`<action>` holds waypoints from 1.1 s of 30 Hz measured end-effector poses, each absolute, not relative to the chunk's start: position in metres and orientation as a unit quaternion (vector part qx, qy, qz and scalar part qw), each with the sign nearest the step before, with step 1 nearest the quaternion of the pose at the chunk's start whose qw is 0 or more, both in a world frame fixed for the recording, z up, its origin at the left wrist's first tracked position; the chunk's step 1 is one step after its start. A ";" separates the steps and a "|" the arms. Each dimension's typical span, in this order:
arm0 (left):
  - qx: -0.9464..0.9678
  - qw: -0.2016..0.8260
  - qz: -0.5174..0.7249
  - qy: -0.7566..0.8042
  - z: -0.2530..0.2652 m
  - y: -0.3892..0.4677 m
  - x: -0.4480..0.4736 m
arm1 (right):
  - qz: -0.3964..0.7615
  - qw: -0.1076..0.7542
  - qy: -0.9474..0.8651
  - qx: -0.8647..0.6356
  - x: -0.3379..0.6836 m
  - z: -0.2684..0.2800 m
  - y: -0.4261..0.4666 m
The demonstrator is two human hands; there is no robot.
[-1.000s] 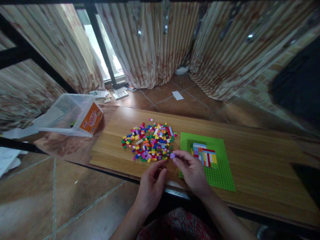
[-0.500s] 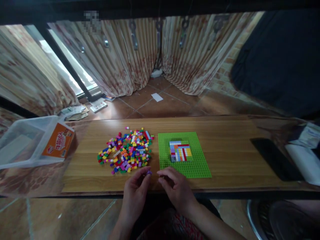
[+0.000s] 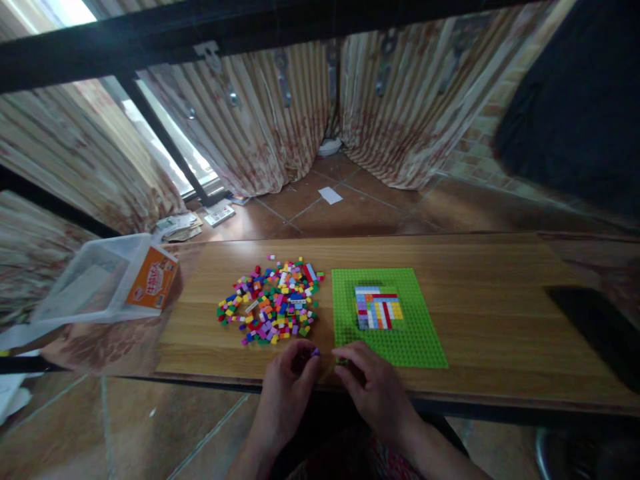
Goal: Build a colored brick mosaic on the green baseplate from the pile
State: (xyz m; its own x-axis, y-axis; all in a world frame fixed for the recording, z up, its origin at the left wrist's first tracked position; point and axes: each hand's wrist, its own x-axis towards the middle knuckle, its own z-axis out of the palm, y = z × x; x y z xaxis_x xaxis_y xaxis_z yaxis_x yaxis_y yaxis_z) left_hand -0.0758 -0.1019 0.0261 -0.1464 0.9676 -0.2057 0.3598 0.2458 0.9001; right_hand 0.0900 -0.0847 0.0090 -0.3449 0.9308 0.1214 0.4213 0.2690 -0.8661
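Note:
My left hand [image 3: 290,377] is closed in a pinch on a small purple toy brick [image 3: 315,351] near the table's front edge. Just to its right, my right hand [image 3: 373,383] has thumb and forefinger curled round a tiny greenish piece [image 3: 342,361], too small and dark to name surely. Beyond my left hand lies a loose pile of mixed coloured toy bricks [image 3: 277,307]. A green studded baseplate [image 3: 425,340] lies beyond my right hand. Fixed near its middle is a block of bricks [image 3: 379,309] in white, red, yellow, orange and light blue.
The wooden table [image 3: 480,287] carries all this. At its left end stands a clear plastic box [image 3: 100,273] with an orange label. A black flat object [image 3: 595,333] lies at the right. Curtains [image 3: 260,127] and a tiled floor are behind.
The view has swung to the left and tilted, so everything appears shifted right. Both hands stay close together in much the same pose, with the purple brick still in my left.

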 end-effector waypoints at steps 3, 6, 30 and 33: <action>0.538 0.373 0.327 0.681 0.025 -0.106 -0.089 | 0.356 0.327 -0.745 -0.460 0.087 0.009 -0.077; 0.571 0.320 0.308 0.690 0.022 -0.109 -0.099 | 0.311 0.324 -0.766 -0.460 0.081 0.011 -0.063; 0.568 0.184 0.399 0.696 0.005 -0.108 -0.111 | 0.142 0.058 -0.859 -0.489 0.040 0.016 0.043; 0.561 0.193 0.411 0.692 0.004 -0.110 -0.109 | 0.135 0.046 -0.873 -0.466 0.042 0.014 0.046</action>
